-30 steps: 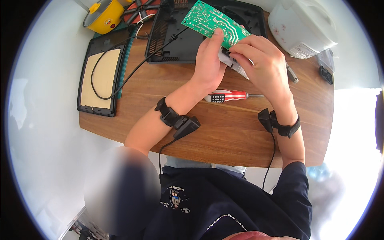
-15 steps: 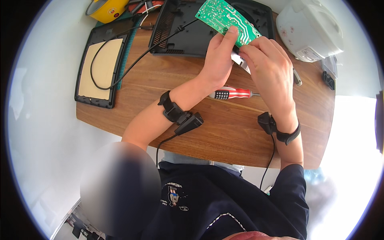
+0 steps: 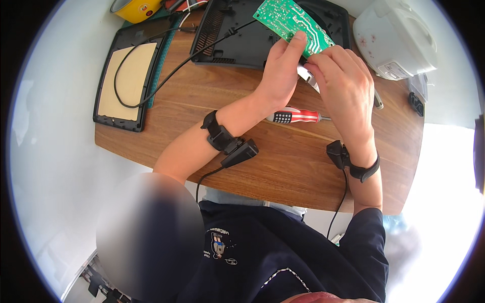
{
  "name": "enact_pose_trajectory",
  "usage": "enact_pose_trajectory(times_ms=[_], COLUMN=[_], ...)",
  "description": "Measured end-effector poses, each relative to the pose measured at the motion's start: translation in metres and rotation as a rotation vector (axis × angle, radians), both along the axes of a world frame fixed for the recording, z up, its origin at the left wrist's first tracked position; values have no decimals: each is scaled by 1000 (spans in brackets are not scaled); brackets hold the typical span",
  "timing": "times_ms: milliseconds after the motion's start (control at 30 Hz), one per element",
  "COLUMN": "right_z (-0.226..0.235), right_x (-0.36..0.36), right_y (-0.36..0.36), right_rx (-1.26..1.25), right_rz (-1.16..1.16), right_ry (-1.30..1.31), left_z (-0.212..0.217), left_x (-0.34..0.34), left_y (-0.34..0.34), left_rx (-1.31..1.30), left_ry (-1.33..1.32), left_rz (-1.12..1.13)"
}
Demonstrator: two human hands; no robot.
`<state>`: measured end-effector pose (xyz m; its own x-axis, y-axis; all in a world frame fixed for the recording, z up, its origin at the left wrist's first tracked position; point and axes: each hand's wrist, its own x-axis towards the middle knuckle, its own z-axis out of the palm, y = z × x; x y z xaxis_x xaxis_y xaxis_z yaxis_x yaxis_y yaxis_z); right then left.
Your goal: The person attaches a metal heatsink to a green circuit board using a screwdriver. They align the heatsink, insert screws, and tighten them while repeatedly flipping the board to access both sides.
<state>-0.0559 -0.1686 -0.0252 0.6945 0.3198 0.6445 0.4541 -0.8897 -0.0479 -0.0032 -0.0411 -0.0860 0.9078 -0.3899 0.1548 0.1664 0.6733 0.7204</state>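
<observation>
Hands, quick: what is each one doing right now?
Left hand: closed on the green circuit board.
Right hand: closed around a small silvery part under the board.

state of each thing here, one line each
green circuit board: lifted off the table, tilted, held at its lower edge
left hand: fingers gripping the board
right hand: closed at the board's lower corner
screwdriver: lying flat on the table, untouched
black housing: open, flat
white appliance: lid closed

Wooden surface [image 3: 283, 166] holding a red-handled screwdriver [image 3: 295, 117], black housing [image 3: 237, 40], black tray [image 3: 126, 81] and white appliance [image 3: 394, 38].
</observation>
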Motion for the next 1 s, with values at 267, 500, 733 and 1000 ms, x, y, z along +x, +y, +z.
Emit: enact_pose_trajectory(times_ms=[267, 500, 733, 1000], right_z=[3, 3, 1, 1], right_x=[-6, -6, -1, 0], right_y=[3, 2, 0, 1], right_rx=[-93, -15, 58, 7], right_rz=[-68, -30, 3, 16], right_ry=[18, 25, 56, 34], left_z=[2, -1, -1, -1], left_x=[-3, -3, -3, -3], left_y=[-3, -2, -1, -1], left_rx=[25, 25, -3, -16], left_ry=[-11, -9, 4, 4], left_rz=[37, 39, 36, 25])
